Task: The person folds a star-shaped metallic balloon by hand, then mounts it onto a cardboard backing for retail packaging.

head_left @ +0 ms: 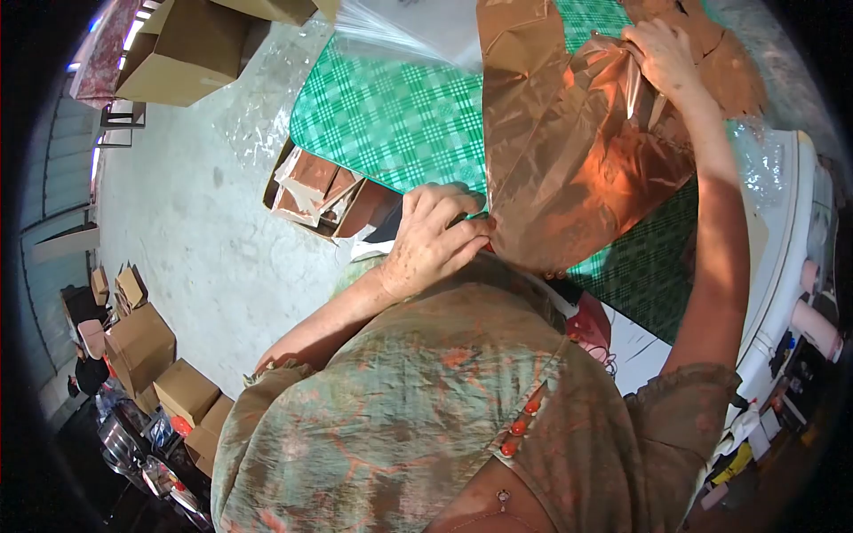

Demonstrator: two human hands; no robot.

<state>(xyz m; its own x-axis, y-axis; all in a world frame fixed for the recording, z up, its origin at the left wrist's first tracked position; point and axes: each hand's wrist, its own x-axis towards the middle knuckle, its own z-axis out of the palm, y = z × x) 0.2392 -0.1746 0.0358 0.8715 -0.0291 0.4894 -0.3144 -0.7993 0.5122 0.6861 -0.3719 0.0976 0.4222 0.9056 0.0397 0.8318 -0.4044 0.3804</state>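
A shiny brown see-through plastic sheet [551,169] is spread over the green checked tablecloth [391,115], creased and bunched toward its upper right. My right hand [662,60] reaches far across and has its fingers closed on the gathered plastic. Close to my body, my left hand [435,233] is curled shut at the sheet's left edge. Something small and dark shows between its fingertips, too little of it to name. Whether those fingers also grip the plastic edge is hidden.
Clear plastic bags [409,31] lie at the table's far side. Below its left edge stands an open carton [311,191] with brown scraps. A large cardboard box [182,53] is at upper left, and more boxes [140,346] line the left. A white surface [773,213] borders the right.
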